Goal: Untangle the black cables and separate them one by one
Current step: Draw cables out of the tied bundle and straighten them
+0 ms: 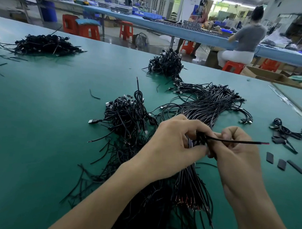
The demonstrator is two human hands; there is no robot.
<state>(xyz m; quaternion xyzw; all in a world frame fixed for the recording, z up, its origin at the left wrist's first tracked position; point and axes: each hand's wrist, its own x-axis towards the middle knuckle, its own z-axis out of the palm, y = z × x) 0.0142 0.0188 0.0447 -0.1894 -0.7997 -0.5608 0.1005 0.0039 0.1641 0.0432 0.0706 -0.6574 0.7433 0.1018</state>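
Workshop bench, cable sorting: a person's left hand (pixel 171 142) and right hand (pixel 236 151) meet over the near middle of a green bench (pixel 49 108). Both have their fingers curled round a thick bundle of black cables (pixel 209 107). The left hand grips it from the left and the right hand closes on it from the right, the fingertips of the two almost touching. A single cable (pixel 237 141) juts out from between them and points right across the right hand's fingers, its red-tipped end in the air. The fingers hide its root, so which hand pinches it cannot be told.

The bundle runs under both hands. Its red-tipped ends fan toward the near edge between the forearms, and its plug ends spread toward the far right of the bench.

Just left of the left hand lies a tangled heap (pixel 129 116) with plugs and loose ends poking out. A second pile (pixel 167 64) sits at the far edge and a third pile (pixel 43 45) toward the far left corner. Near the right edge, well apart from the hands, lie a small coil (pixel 285 130) and flat black sleeve pieces (pixel 281 164).

Beyond the bench stand red stools (pixel 91 32) and a cardboard box (pixel 265 76). A seated worker (pixel 246 38) faces away.
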